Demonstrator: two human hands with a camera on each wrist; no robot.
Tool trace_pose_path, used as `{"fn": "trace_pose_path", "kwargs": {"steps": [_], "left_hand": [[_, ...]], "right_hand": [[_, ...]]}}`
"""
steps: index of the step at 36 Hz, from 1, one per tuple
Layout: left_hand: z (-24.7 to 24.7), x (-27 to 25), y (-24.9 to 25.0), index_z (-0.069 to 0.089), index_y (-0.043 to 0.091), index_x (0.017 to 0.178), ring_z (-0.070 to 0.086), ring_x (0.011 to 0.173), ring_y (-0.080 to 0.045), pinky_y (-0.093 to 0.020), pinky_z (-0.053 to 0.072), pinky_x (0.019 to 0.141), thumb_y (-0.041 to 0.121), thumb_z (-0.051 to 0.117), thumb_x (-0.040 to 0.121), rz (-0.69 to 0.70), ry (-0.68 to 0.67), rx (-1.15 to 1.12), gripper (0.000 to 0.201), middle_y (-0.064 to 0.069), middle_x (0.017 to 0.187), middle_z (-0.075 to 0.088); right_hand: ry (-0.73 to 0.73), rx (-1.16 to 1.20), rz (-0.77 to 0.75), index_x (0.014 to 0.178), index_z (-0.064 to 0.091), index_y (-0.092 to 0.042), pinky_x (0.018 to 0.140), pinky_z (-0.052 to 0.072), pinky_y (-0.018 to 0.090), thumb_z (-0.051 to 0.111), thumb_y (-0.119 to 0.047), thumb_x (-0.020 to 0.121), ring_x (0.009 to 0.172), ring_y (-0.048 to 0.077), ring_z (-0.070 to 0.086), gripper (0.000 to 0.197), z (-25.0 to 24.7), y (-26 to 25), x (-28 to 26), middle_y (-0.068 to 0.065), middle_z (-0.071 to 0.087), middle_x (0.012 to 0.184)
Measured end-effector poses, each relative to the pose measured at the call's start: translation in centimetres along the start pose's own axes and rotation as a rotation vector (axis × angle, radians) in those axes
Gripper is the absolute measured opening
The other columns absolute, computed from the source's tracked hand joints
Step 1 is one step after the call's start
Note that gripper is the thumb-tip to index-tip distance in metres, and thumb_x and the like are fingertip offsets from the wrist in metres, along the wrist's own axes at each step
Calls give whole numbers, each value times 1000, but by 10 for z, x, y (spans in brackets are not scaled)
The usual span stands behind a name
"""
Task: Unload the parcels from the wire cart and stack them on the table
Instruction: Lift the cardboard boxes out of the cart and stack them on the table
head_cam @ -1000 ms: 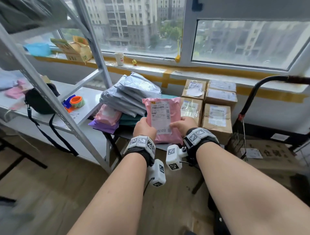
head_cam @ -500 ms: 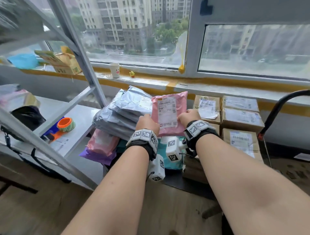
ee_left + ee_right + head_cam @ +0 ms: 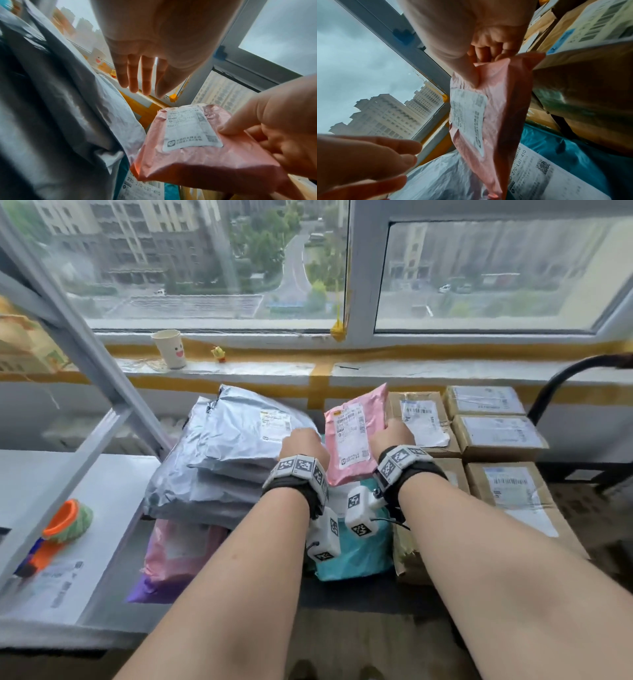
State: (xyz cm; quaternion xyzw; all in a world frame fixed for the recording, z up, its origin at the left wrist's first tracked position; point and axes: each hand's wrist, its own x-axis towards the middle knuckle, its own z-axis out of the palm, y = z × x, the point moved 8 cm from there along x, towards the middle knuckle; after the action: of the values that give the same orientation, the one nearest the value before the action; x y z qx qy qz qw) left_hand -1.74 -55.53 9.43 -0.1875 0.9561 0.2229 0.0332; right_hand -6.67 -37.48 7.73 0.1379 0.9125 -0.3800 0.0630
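A pink parcel (image 3: 352,440) with a white label hangs tilted above the teal parcel (image 3: 356,553), between the grey mailer stack (image 3: 222,453) and the cardboard boxes (image 3: 496,436). My right hand (image 3: 390,436) grips its right edge. In the right wrist view the right hand (image 3: 488,54) pinches the pink parcel (image 3: 488,115), thumb on top and fingers beneath. My left hand (image 3: 303,445) hovers just left of it. The left wrist view shows the left hand (image 3: 142,75) with straight fingers, clear of the pink parcel (image 3: 197,148).
A dark table (image 3: 342,601) carries all the parcels, with pink and purple mailers (image 3: 178,556) under the grey stack. A grey metal rack (image 3: 85,344) stands at left with a tape roll (image 3: 68,522) on its shelf. The cart's black handle (image 3: 565,378) curves at right. A paper cup (image 3: 170,349) sits on the sill.
The pink parcel has moved forward over the pile, toward the window. My left hand has let go of it and opened; the right hand still holds it.
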Motion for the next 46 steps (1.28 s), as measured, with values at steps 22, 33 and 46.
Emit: {"fn": "trace_pose_path", "kwargs": {"steps": [22, 33, 46], "left_hand": [[25, 65, -46, 63, 11, 107, 57, 106, -28, -36, 48, 89, 16, 47, 89, -5, -135, 417, 25, -10, 113, 62], [22, 70, -53, 59, 13, 114, 53, 110, -27, -37, 44, 85, 14, 45, 90, -28, -126, 435, 28, -10, 117, 57], [-21, 67, -99, 51, 16, 123, 36, 122, -27, -40, 31, 100, 13, 48, 83, -121, 49, 428, 40, -10, 131, 42]], "right_hand": [[-90, -361, 131, 120, 56, -3, 87, 47, 35, 43, -10, 97, 111, 32, 60, 27, 70, 0, 44, 15, 61, 122], [-41, -409, 104, 145, 33, -10, 107, 34, 41, 47, -13, 94, 134, 30, 35, 53, 79, -1, 45, 15, 36, 145], [-372, -240, 54, 116, 55, -5, 72, 39, 29, 51, -21, 91, 85, 29, 54, 30, 137, -35, 1, 11, 57, 94]]}}
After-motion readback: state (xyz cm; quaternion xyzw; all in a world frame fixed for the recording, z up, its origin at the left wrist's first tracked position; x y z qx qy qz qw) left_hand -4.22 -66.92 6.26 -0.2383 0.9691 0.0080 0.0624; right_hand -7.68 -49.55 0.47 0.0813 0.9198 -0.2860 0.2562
